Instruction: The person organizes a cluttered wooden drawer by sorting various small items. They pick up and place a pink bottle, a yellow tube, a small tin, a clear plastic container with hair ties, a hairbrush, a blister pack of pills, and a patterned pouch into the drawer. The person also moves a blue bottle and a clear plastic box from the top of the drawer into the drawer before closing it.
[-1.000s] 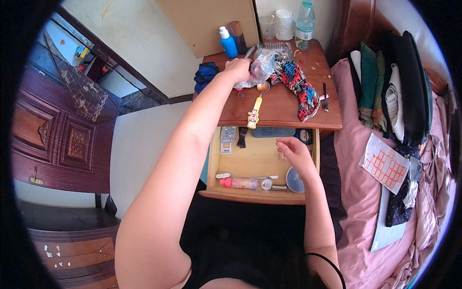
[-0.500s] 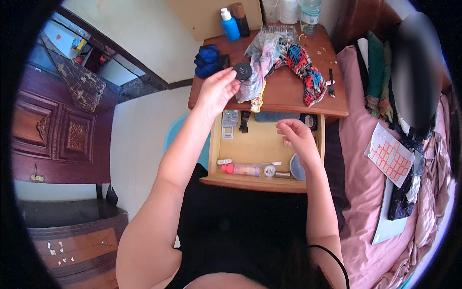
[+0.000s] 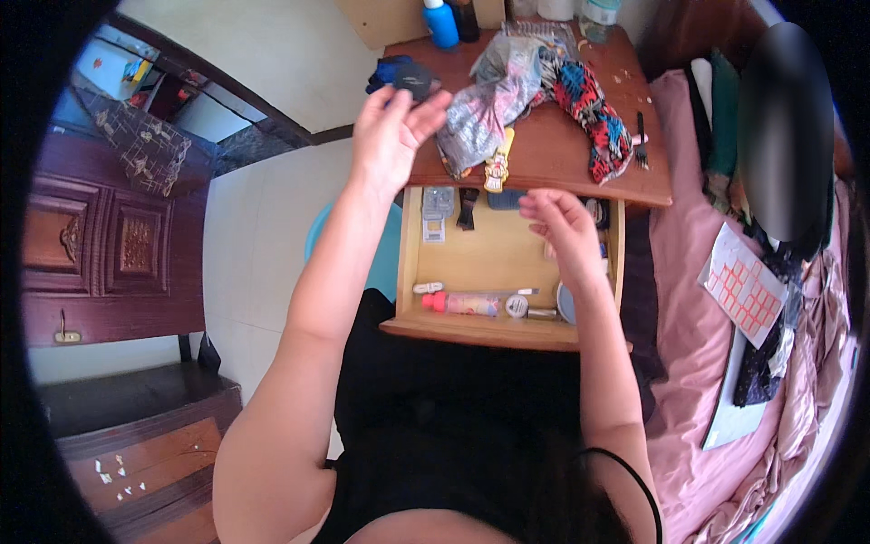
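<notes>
My left hand [image 3: 396, 131] reaches over the table's left edge, palm up, its fingers spread apart. Just past the fingertips, slightly blurred, is a round flat black disc [image 3: 414, 81] against a blue cloth bundle [image 3: 384, 71]; no grip on it shows. Over the pulled-out wooden drawer [image 3: 489, 251], my right hand [image 3: 557, 218] hangs with loosely bent fingers and nothing visible in them. Beneath it lie a pink-capped bottle [image 3: 467, 304], a small round jar [image 3: 517, 306] and a grey blister-like pack [image 3: 439, 201]. A round bluish lid or bowl [image 3: 566, 304] is partly hidden by my right forearm.
On the tabletop [image 3: 553, 163] lie a shiny grey-pink cloth [image 3: 489, 100], a red-black patterned cloth [image 3: 589, 113], a yellow item [image 3: 498, 163] and a black fork [image 3: 642, 140]. A blue bottle [image 3: 441, 25] stands behind. To the right is a pink-covered bed [image 3: 684, 317].
My left hand has moved left and away from me with the black disc, over to the blue bundle, and its fingers have spread. The view has shifted slightly; my right hand stays over the drawer.
</notes>
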`<state>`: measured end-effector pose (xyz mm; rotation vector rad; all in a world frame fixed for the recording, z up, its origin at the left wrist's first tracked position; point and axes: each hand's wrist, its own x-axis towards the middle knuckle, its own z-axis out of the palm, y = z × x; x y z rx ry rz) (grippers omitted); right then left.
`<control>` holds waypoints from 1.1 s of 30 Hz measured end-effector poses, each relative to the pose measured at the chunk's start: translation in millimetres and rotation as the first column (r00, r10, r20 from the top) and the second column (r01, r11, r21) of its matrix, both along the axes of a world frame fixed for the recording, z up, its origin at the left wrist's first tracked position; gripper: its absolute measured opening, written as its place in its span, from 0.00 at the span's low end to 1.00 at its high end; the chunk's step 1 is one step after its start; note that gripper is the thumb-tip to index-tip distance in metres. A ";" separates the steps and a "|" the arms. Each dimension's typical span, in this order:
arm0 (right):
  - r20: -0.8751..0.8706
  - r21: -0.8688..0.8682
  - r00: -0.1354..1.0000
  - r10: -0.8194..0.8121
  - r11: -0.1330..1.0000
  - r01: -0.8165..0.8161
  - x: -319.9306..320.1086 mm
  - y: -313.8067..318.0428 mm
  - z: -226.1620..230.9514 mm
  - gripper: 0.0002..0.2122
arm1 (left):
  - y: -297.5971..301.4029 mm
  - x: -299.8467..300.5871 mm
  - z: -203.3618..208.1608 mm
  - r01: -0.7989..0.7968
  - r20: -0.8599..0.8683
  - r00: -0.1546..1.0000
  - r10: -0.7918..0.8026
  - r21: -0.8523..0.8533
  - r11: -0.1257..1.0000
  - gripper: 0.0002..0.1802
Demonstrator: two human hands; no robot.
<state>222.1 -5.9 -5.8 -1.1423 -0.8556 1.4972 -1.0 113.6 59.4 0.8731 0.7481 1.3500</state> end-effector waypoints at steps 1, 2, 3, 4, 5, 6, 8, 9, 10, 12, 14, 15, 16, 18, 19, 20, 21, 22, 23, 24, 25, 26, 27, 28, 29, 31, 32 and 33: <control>-0.011 -0.010 0.999 -0.043 0.999 0.043 1.3 3.1 0.5 0.12 | -13.6 5.9 -3.5 0.086 -0.017 0.996 -0.086 -0.034 0.996 0.11; -0.080 -0.046 0.993 -0.090 0.995 0.086 2.4 3.0 6.1 0.11 | -34.6 14.5 -6.1 0.203 -0.018 0.979 -0.205 -0.072 0.977 0.11; -0.116 -0.046 0.990 -0.075 0.996 0.071 5.4 3.3 10.6 0.12 | -54.4 21.7 -9.8 0.258 0.015 0.966 -0.257 -0.096 0.961 0.09; -0.154 -0.051 0.986 -0.060 0.997 0.053 7.6 1.4 11.4 0.13 | -73.1 27.0 -16.5 0.310 0.048 0.951 -0.306 -0.125 0.943 0.08; -0.213 -0.057 0.977 0.005 0.998 -0.017 10.1 -0.1 13.9 0.13 | -87.4 32.3 -23.4 0.315 -0.094 0.944 -0.316 -0.025 0.949 0.08; -0.276 -0.068 0.959 0.063 0.994 -0.085 11.1 -4.7 15.2 0.14 | -99.0 35.1 -32.8 0.333 -0.233 0.922 -0.310 0.065 0.941 0.08; -0.333 -0.082 0.934 0.132 0.982 -0.168 10.7 -11.8 15.6 0.15 | -107.0 35.7 -54.7 0.374 -0.453 0.866 -0.214 0.301 0.877 0.12; -0.322 -0.091 0.936 0.140 0.980 -0.178 11.5 -13.2 15.1 0.16 | -109.4 38.2 -56.5 0.383 -0.522 0.835 -0.173 0.328 0.864 0.13; -0.312 -0.101 0.938 0.149 0.977 -0.189 12.1 -14.3 12.2 0.17 | -111.5 40.3 -56.1 0.394 -0.586 0.800 -0.128 0.353 0.849 0.14; -0.255 -0.144 0.960 0.116 0.977 -0.157 13.8 -15.2 5.6 0.16 | -115.2 42.5 -56.9 0.426 -0.621 0.767 -0.160 0.308 0.851 0.14; -0.133 -0.166 0.984 0.115 0.977 -0.136 15.0 -15.4 7.0 0.15 | -118.0 44.6 -63.0 0.424 -0.575 0.786 -0.228 0.232 0.876 0.14; -0.089 -0.175 0.991 0.100 0.978 -0.114 14.9 -17.6 6.8 0.14 | -120.2 44.9 -69.8 0.411 -0.505 0.816 -0.280 0.167 0.896 0.14; -0.019 -0.135 0.990 0.139 0.981 -0.140 15.7 -17.1 6.3 0.14 | -121.4 45.2 -76.0 0.400 -0.429 0.843 -0.324 0.099 0.911 0.14; 0.122 -0.081 0.972 0.200 0.978 -0.191 19.8 -16.0 0.9 0.14 | -117.8 49.5 -84.1 0.376 -0.351 0.857 -0.378 -0.077 0.923 0.17; 0.140 -0.062 0.968 0.207 0.978 -0.200 20.4 -14.8 -4.3 0.14 | -116.5 51.4 -82.5 0.405 -0.341 0.834 -0.434 -0.157 0.901 0.18; 0.266 -0.038 0.932 0.245 0.969 -0.244 22.9 -13.9 -12.7 0.14 | -116.7 51.1 -81.2 0.430 -0.326 0.810 -0.487 -0.235 0.872 0.19; 0.298 -0.018 0.929 0.217 0.975 -0.222 24.2 -14.0 -13.5 0.14 | -115.3 51.0 -81.3 0.442 -0.362 0.776 -0.516 -0.272 0.855 0.18; 0.330 0.003 0.924 0.190 0.979 -0.203 25.5 -14.2 -13.3 0.14 | -114.6 49.6 -86.4 0.454 -0.422 0.728 -0.541 -0.295 0.841 0.18; 0.292 0.004 0.947 0.137 0.989 -0.145 29.0 -12.9 -14.5 0.13 | -113.9 48.0 -92.8 0.463 -0.478 0.675 -0.562 -0.318 0.827 0.17; 0.251 0.006 0.965 0.078 0.997 -0.082 32.3 -11.4 -13.9 0.14 | -112.0 46.8 -97.0 0.474 -0.535 0.613 -0.581 -0.339 0.813 0.16; 0.249 0.023 0.968 0.006 1.000 -0.012 35.5 -11.1 -9.4 0.14 | -111.3 46.9 -99.6 0.461 -0.573 0.571 -0.588 -0.369 0.807 0.13; 0.201 0.017 0.977 -0.068 0.998 0.066 39.8 -11.6 -5.8 0.14 | -112.2 46.9 -104.4 0.450 -0.595 0.563 -0.574 -0.362 0.817 0.13; 0.165 0.027 0.977 -0.135 0.991 0.132 45.7 -9.4 -5.9 0.14 | -112.7 45.9 -109.8 0.436 -0.621 0.555 -0.553 -0.348 0.830 0.12; 0.128 0.035 0.971 -0.202 0.979 0.199 50.0 -7.0 -4.7 0.13 | -113.3 45.9 -114.5 0.424 -0.647 0.546 -0.532 -0.334 0.842 0.11; 0.106 0.020 0.959 -0.263 0.965 0.262 52.4 -7.2 -0.4 0.13 | -113.6 46.6 -117.5 0.404 -0.656 0.551 -0.515 -0.330 0.853 0.11; -0.003 -0.003 0.944 -0.330 0.944 0.330 60.4 -6.7 0.0 0.12 | -112.1 49.9 -122.5 0.373 -0.673 0.558 -0.486 -0.320 0.871 0.10; -0.025 -0.009 0.934 -0.357 0.934 0.357 63.1 -6.7 -0.1 0.12 | -110.1 52.0 -125.0 0.361 -0.679 0.547 -0.490 -0.337 0.869 0.10; -0.034 -0.007 0.934 -0.355 0.935 0.355 64.6 -7.7 -1.0 0.12 | -109.3 53.7 -128.8 0.347 -0.682 0.536 -0.498 -0.360 0.866 0.10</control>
